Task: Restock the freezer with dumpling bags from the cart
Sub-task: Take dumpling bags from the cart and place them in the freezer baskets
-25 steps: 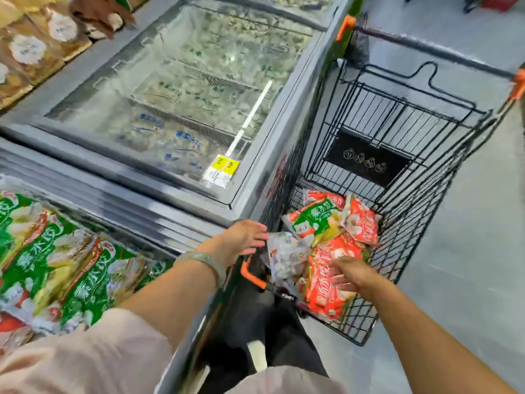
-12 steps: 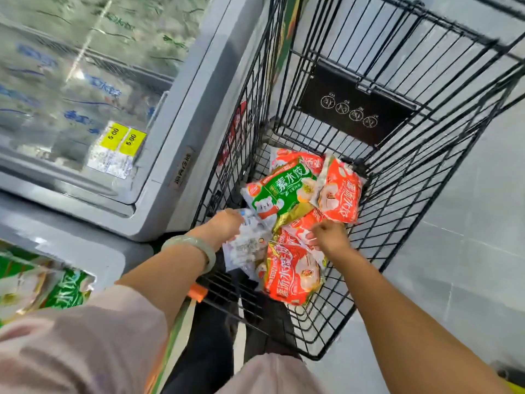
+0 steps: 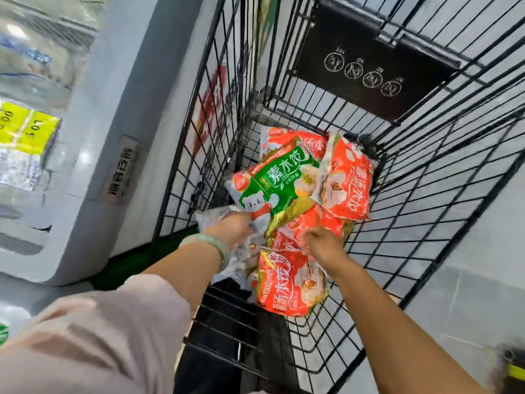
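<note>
Head view: looking down into the cart (image 3: 443,177), both arms reaching in.
Cart: black wire, standing just beside the freezer (image 3: 119,89), on grey floor tiles (image 3: 477,280).
Dumpling bags: all on the cart bottom, one overlapping heap toward its left wall.
Green bag (image 3: 277,183): on top of the heap, face up, tilted; lies over the far orange bag (image 3: 298,137).
Right orange bag (image 3: 348,180): leans at the green bag's right edge, touching it.
Middle orange bag (image 3: 315,223): partly under the green bag, under the right hand.
Near orange bag (image 3: 289,282): closest to camera, face up, touching the pale bag.
Pale bag (image 3: 241,260): clear/white, left of the heap, mostly under the left hand and wrist.
Left hand (image 3: 233,227): down on the pale bag, motion-blurred, fingers not visible; gripping or flat, cannot tell.
Right hand (image 3: 321,245): fingers curled tight, pinching the middle orange bag at its near edge.
Bracelet (image 3: 211,243): pale green bangle on the left wrist.
Sleeve (image 3: 99,336): pale pink, left arm, blurred.
Freezer: white body, glass lid at frame left, yellow price tags (image 3: 25,129) on the glass.
Black plaque (image 3: 369,66): on the cart's far flap, four round icons.
</note>
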Action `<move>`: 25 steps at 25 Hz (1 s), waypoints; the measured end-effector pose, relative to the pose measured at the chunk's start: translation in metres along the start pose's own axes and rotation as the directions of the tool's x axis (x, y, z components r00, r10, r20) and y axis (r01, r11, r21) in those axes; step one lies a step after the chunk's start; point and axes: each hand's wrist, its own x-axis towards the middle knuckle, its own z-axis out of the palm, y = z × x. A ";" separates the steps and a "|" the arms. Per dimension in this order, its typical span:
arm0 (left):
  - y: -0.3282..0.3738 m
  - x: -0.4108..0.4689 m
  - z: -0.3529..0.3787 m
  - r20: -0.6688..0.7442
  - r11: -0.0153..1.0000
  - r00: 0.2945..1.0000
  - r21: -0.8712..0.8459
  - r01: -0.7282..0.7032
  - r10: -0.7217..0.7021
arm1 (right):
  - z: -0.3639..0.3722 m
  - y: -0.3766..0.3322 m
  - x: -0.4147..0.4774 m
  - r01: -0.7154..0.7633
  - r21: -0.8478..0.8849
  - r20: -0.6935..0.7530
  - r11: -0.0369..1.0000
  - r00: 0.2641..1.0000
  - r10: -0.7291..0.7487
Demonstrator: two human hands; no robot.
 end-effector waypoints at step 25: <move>-0.001 -0.139 -0.033 0.076 0.921 0.926 -0.161 -0.356 0.371 | -0.019 -0.047 -0.108 0.065 0.002 0.006 0.998 0.998 -0.065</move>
